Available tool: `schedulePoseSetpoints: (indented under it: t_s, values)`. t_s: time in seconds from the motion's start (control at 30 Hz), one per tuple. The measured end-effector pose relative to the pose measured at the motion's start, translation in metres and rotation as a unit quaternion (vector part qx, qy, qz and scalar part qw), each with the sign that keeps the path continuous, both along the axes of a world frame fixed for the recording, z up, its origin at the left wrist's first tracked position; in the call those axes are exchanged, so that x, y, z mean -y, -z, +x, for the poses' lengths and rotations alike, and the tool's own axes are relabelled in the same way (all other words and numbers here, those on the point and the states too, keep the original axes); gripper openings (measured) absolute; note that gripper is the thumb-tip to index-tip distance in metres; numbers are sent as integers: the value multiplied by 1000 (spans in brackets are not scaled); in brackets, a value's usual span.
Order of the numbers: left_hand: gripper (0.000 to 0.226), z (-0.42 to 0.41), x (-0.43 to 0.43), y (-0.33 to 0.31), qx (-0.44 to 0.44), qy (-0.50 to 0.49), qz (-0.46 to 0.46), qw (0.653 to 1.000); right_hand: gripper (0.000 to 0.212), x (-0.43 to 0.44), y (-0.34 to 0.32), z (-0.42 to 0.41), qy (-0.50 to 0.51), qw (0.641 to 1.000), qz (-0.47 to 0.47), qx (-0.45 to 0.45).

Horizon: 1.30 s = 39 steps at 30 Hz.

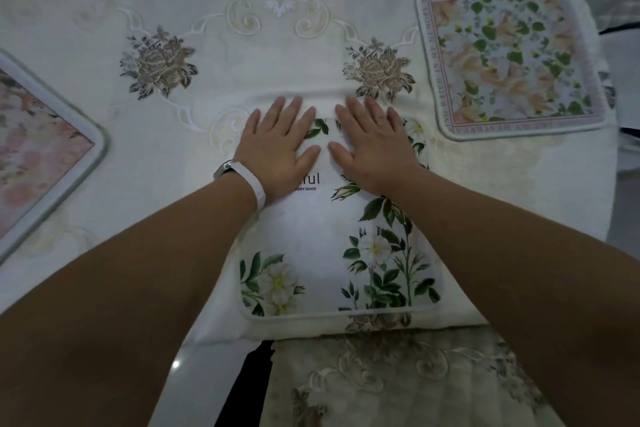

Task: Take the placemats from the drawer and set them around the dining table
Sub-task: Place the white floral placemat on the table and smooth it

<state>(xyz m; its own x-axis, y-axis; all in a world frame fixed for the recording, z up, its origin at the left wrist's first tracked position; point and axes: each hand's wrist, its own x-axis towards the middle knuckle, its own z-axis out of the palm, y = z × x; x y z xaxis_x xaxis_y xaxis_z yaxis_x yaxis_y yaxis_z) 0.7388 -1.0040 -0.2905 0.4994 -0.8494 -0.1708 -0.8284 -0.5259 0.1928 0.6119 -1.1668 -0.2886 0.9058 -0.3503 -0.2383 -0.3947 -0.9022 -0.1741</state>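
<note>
1. The fingers (298,111) of the left hand (277,149) are spread and flat, grasping nothing, pressed palm-down on the white placemat (332,239) at the frame's centre; the right hand (374,146) lies just beside it in the same way, thumbs nearly touching.
2. The hands and forearms cover the placemat's upper part and its left side; printed lettering on it is half hidden, with only "ful" and part of a smaller line readable.
3. A white wristband (254,184) circles the left wrist.
4. The white placemat's near edge, with piped trim, lies just short of the table's near edge at lower centre, where the embroidered tablecloth (138,21) hangs down.
5. A second, floral placemat (512,59) sits at upper right, close to the table's right edge; its border text is too small to read fully.
6. A pink placemat (38,156) at the left is cut off by the frame edge.
7. Bare cloth lies open across the upper centre and between the mats.
</note>
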Motion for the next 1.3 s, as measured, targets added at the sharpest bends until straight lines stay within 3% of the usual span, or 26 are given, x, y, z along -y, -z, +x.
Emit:
schedulePoseSetpoints:
  t_s: [0.5,0.73,0.87,1.07,1.3]
  values:
    - [75,-37,-76,1,-19,-135,7,991,76,-10,-2,-88,151,988,15,-4]
    - [74,-79,-99,-3,-21,-165,22,986,78,-42,-4,-129,159,987,18,-17]
    - [75,-100,-100,-4,-23,-135,25,990,76,-70,-5,-139,123,992,6,-15]
    - [66,-141,-85,-3,-12,-1,21,1000,70,-110,-7,-136,9,1000,15,-8]
    - [67,-154,-93,-1,-7,43,30,999,70,-119,2,-154,-94,995,17,31]
